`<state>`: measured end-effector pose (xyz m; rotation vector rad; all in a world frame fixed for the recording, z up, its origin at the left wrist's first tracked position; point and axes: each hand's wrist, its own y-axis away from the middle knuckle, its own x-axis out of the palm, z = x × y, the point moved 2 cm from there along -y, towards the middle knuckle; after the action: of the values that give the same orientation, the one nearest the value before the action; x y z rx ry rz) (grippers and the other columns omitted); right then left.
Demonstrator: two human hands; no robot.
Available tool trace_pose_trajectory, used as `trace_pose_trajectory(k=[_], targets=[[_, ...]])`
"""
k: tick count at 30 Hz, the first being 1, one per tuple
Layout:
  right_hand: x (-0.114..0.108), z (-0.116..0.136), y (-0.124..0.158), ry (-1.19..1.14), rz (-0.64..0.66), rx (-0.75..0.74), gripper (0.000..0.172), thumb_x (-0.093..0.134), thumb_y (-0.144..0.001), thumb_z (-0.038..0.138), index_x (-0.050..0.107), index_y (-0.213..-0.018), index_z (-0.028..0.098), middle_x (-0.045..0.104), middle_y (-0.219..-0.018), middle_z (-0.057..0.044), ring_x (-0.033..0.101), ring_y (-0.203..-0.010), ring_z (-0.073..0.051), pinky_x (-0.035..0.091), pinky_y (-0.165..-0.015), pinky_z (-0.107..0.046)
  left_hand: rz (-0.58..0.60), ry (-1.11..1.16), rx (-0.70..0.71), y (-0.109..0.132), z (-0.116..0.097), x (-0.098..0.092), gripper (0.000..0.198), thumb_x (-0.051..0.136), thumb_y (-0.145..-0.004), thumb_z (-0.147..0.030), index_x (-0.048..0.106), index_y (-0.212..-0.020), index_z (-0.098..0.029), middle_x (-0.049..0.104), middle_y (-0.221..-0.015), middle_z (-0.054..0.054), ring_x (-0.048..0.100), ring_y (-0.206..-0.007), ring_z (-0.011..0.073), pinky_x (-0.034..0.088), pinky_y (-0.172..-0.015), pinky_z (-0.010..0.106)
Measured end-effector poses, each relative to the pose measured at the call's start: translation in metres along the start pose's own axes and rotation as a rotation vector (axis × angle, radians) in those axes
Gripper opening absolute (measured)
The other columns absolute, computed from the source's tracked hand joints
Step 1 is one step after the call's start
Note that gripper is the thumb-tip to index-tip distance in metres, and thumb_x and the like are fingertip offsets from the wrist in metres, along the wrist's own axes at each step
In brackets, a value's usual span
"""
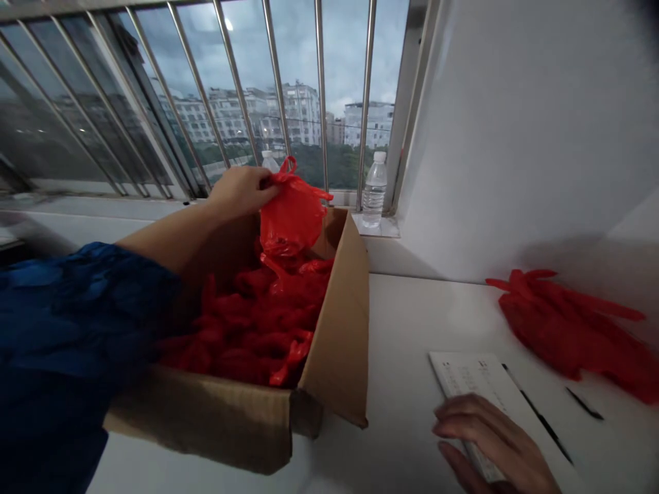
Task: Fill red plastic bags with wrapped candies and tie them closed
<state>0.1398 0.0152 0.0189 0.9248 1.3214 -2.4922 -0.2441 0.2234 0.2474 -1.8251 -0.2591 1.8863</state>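
My left hand [241,192], in a blue sleeve, is closed on the knotted top of a small red plastic bag [291,216] and holds it above an open cardboard box [340,329]. The box is filled with several more red bags [252,329]. My right hand [494,446] lies low on the white table with fingers stretched flat over the near edge of a white printed sheet [476,377].
A pile of flat red bags [571,329] lies on the table at the right. Two black pens [546,425] rest beside the sheet. A water bottle [374,189] stands on the sill under the barred window; a white wall rises at the right.
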Motion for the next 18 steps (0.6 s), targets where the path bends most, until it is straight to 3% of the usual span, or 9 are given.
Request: trace_pose_trajectory(k=[2, 4, 6, 8, 10, 13, 18], targets=[[0.007, 0.034, -0.051, -0.032, -0.028, -0.159, 0.026, 0.068, -0.083, 0.021, 0.065, -0.108, 0.024, 0.074, -0.091, -0.008, 0.071, -0.091, -0.025, 0.061, -0.078, -0.036, -0.060, 0.017, -0.043, 0.005, -0.002, -0.010, 0.064, 0.030, -0.101, -0.048, 0.058, -0.101, 0.010, 0.062, -0.098, 0.006, 0.055, -0.097, 0.0175, 0.037, -0.089, 0.034], [0.021, 0.066, -0.092, -0.046, -0.048, -0.296, 0.039, 0.066, -0.087, 0.032, 0.061, -0.123, 0.019, 0.072, -0.110, -0.011, 0.064, -0.113, -0.028, 0.053, -0.100, -0.042, -0.099, 0.043, -0.074, 0.010, -0.005, -0.017, 0.060, 0.037, -0.100, -0.048, 0.058, -0.100, 0.008, 0.063, -0.099, 0.007, 0.052, -0.094, 0.0138, 0.037, -0.088, 0.031], [0.041, 0.088, -0.119, -0.007, 0.027, -0.323, 0.054, 0.062, -0.090, 0.040, 0.053, -0.136, 0.015, 0.062, -0.132, -0.013, 0.050, -0.132, -0.030, 0.037, -0.116, -0.049, -0.117, 0.069, -0.097, 0.014, -0.007, -0.023, 0.057, 0.039, -0.100, -0.046, 0.058, -0.099, 0.008, 0.063, -0.098, 0.008, 0.050, -0.091, 0.0126, 0.037, -0.086, 0.031], [0.060, 0.097, -0.132, 0.018, 0.099, -0.260, 0.053, 0.059, -0.093, 0.044, 0.053, -0.136, 0.015, 0.064, -0.127, -0.011, 0.045, -0.135, -0.030, 0.023, -0.121, -0.055, -0.121, 0.093, -0.114, 0.017, -0.006, -0.028, 0.058, 0.037, -0.101, -0.046, 0.058, -0.101, 0.008, 0.062, -0.097, 0.007, 0.051, -0.091, 0.0126, 0.036, -0.084, 0.030], [0.070, 0.099, -0.134, -0.014, 0.122, -0.223, 0.036, 0.058, -0.094, 0.042, 0.063, -0.120, 0.018, 0.069, -0.108, -0.008, 0.054, -0.123, -0.027, 0.020, -0.121, -0.057, -0.111, 0.113, -0.120, 0.020, -0.002, -0.034, 0.062, 0.035, -0.100, -0.048, 0.057, -0.104, 0.010, 0.061, -0.097, 0.006, 0.052, -0.091, 0.0125, 0.036, -0.083, 0.029], [0.065, 0.096, -0.124, -0.072, 0.091, -0.259, 0.018, 0.062, -0.092, 0.036, 0.067, -0.098, 0.020, 0.068, -0.086, -0.003, 0.064, -0.097, -0.022, 0.023, -0.120, -0.058, -0.090, 0.131, -0.121, 0.025, 0.004, -0.045, 0.066, 0.032, -0.100, -0.050, 0.055, -0.107, 0.012, 0.059, -0.096, 0.005, 0.052, -0.091, 0.0125, 0.035, -0.081, 0.029], [0.034, 0.086, -0.076, -0.011, 0.084, -0.380, 0.010, 0.063, -0.089, 0.021, 0.068, -0.096, 0.027, 0.065, -0.065, 0.004, 0.068, -0.081, -0.019, 0.021, -0.122, -0.058, -0.037, 0.113, -0.111, 0.029, -0.001, -0.055, 0.050, 0.047, -0.096, -0.044, 0.063, -0.101, 0.004, 0.059, -0.083, 0.002, 0.048, -0.078, 0.0105, 0.038, -0.077, 0.030]])
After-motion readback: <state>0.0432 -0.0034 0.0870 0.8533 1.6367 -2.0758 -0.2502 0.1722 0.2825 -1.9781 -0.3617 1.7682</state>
